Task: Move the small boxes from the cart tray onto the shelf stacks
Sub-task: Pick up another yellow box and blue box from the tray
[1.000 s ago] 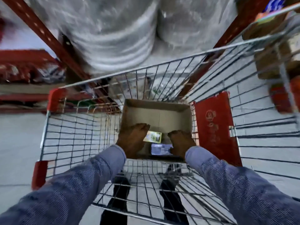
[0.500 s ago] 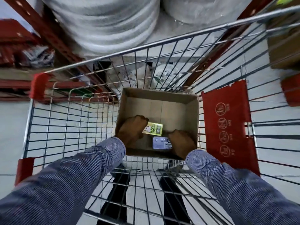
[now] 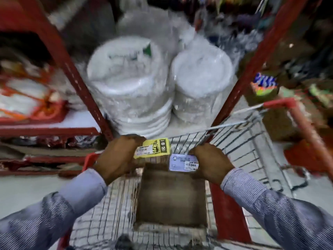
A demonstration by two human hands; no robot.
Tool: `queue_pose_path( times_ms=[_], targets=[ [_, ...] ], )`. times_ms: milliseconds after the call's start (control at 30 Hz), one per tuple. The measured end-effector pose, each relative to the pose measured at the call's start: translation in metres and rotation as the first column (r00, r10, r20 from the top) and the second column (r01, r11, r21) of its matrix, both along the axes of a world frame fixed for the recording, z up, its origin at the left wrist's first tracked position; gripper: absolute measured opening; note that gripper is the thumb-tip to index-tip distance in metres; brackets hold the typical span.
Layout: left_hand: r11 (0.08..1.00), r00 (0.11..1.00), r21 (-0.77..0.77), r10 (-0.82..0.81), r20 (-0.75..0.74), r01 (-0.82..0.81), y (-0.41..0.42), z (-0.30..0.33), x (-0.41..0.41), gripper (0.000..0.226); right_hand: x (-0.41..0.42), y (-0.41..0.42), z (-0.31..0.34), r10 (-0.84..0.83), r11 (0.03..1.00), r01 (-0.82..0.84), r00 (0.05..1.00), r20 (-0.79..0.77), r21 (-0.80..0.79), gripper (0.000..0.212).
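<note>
My left hand (image 3: 118, 156) grips a small yellow box (image 3: 153, 148) with black print. My right hand (image 3: 210, 164) grips a small pale lavender box (image 3: 183, 162). Both boxes are lifted above the far end of the brown cardboard tray (image 3: 171, 201), which sits in the wire cart (image 3: 100, 213). The tray's inside looks bare where it shows. Ahead, beyond the cart's front rim, stand two wrapped stacks of white plates (image 3: 126, 83) on the shelf. The picture is blurred by motion.
Red shelf uprights (image 3: 72, 74) slant on both sides of the plate stacks. A red panel (image 3: 227, 210) stands in the cart beside the tray. Red-orange packs (image 3: 27, 101) lie on the left shelf, mixed goods (image 3: 264, 85) on the right.
Both hands have lifted the yellow and lavender boxes out of the tray and carried them forward. The view has tilted up toward the plate stacks on the shelf.
</note>
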State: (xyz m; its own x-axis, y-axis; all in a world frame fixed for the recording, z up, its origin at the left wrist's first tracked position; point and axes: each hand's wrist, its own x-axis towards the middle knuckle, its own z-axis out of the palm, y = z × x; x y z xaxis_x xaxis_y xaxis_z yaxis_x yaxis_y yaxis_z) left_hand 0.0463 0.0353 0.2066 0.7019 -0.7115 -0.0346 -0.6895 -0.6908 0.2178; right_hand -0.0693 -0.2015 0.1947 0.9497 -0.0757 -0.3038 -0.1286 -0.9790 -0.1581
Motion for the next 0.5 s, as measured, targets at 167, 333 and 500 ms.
queue_pose_path(
  times_ms=[167, 333, 500],
  targets=[
    [0.986, 0.981, -0.143, 0.104, 0.161, -0.081, 0.022, 0.138, 0.007, 0.067, 0.008, 0.002, 0.138, 0.002, 0.998, 0.012, 0.976, 0.219, -0.066, 0.046],
    [0.973, 0.932, -0.225, 0.12, 0.343, -0.043, 0.036, 0.26, 0.008, 0.062, 0.008, 0.01, 0.257, 0.078, 0.989, -0.014, 0.895, 0.44, -0.146, 0.045],
    [0.951, 0.852, -0.305, 0.195, 0.486, -0.044, 0.044, 0.337, 0.011, 0.067, 0.008, 0.009, 0.346, 0.104, 0.978, 0.027, 0.794, 0.599, -0.206, 0.035]
  ],
)
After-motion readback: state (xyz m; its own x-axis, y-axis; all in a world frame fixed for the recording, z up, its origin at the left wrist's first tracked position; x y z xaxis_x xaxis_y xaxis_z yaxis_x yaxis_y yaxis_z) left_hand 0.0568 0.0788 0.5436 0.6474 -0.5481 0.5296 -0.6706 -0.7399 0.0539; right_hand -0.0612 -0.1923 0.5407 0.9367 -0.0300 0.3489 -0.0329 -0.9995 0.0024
